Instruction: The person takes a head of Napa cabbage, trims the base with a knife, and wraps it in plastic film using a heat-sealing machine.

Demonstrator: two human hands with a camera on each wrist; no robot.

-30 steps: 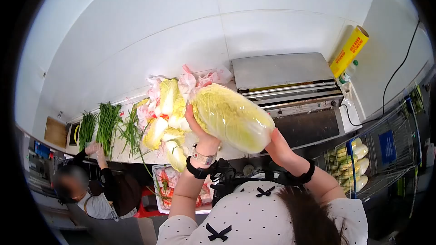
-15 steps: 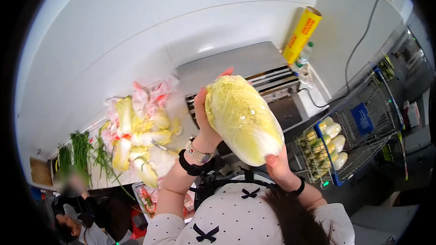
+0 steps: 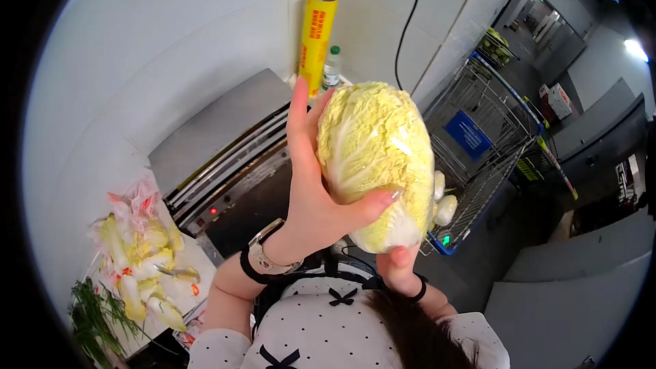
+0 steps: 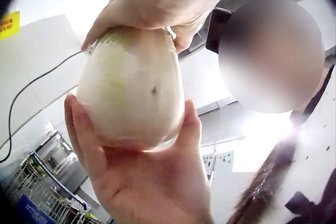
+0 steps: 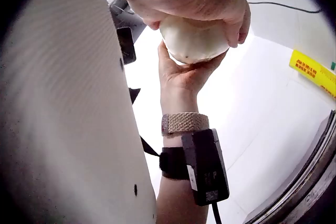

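A large napa cabbage [image 3: 383,143] in shiny clear film is held up in front of the chest, its leafy end up and its white base toward the body. My left hand [image 3: 318,188] grips its left side, thumb across the near face and fingers along the far side. Beneath the base, my right hand [image 3: 400,266] holds it with the thumb up; the other fingers are mostly hidden in the head view. In the left wrist view, the right hand [image 4: 157,182] cups the pale base [image 4: 131,87] from below, with a small dark spot showing on it.
A film-wrapping machine [image 3: 232,164] with a red light stands behind on the left. Loose cabbage leaves [image 3: 140,260], a knife [image 3: 179,273] and green stalks [image 3: 96,314] lie on the counter. A yellow film roll [image 3: 318,41] and bottle [image 3: 331,68] stand in the corner. At right is a shopping cart [image 3: 478,143].
The view has swung right, toward the cart and corridor. The cabbage has tilted from nearly lying to more upright. My left hand has shifted, its thumb now across the near face.
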